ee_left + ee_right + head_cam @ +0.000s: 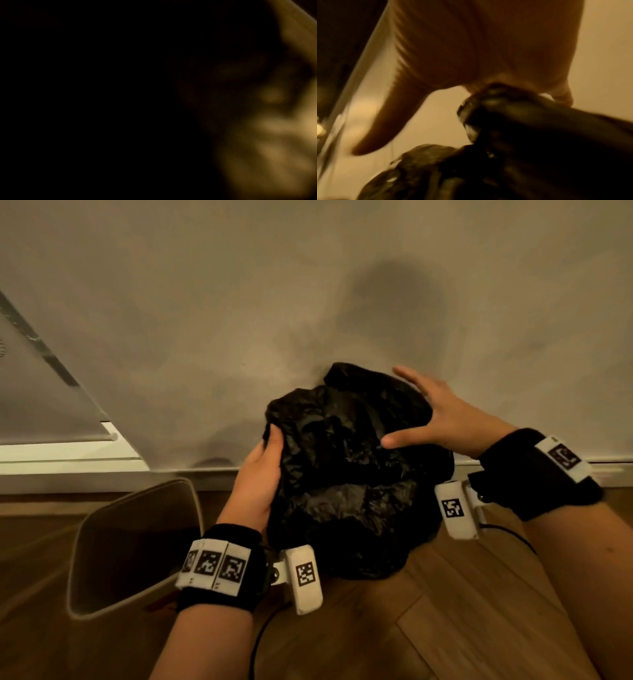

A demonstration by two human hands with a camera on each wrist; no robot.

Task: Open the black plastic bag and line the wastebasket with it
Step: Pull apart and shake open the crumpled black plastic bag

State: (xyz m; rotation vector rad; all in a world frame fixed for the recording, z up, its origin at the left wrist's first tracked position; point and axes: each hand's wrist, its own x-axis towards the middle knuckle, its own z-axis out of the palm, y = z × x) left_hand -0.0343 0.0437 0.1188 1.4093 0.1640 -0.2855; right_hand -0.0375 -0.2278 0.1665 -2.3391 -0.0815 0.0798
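A crumpled black plastic bag is puffed up in mid-air in front of the wall. My left hand grips its left side, thumb pressed into the plastic. Spread with straight fingers, my right hand lies against the bag's upper right. The beige wastebasket stands on the floor at lower left, with nothing seen inside it. In the right wrist view the palm and thumb hover over the bag. The left wrist view is almost all black and blurred.
A pale wall rises straight ahead with a white baseboard along the wood floor. A window blind hangs at the left. A black cable trails on the floor by my right wrist.
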